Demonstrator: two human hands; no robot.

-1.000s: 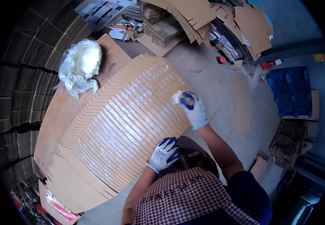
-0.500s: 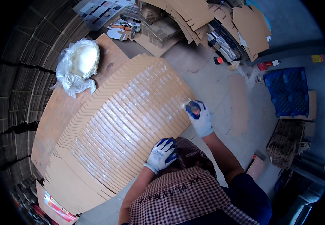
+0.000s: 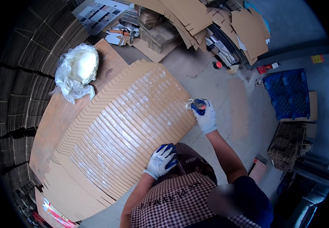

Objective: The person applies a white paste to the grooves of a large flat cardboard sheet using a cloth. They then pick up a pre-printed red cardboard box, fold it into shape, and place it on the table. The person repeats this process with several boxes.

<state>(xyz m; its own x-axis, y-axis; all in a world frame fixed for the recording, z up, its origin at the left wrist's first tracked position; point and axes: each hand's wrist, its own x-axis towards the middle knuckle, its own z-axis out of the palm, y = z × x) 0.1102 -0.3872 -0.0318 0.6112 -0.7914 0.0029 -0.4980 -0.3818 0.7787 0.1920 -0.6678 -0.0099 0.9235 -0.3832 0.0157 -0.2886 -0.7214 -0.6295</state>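
Both hands wear white gloves with blue palms and fingertips. Left hand [image 3: 161,161]: low and close to the body, palm down, fingers loosely curled and pointing up-right; the forearm is bare and rises from the lower edge, bent at the elbow. Right hand [image 3: 205,115]: extended further forward, fingers closed in a grip, back of the glove facing the camera; the forearm is bare and nearly straight, running down-right to a dark sleeve at the upper arm. The hands are well apart.
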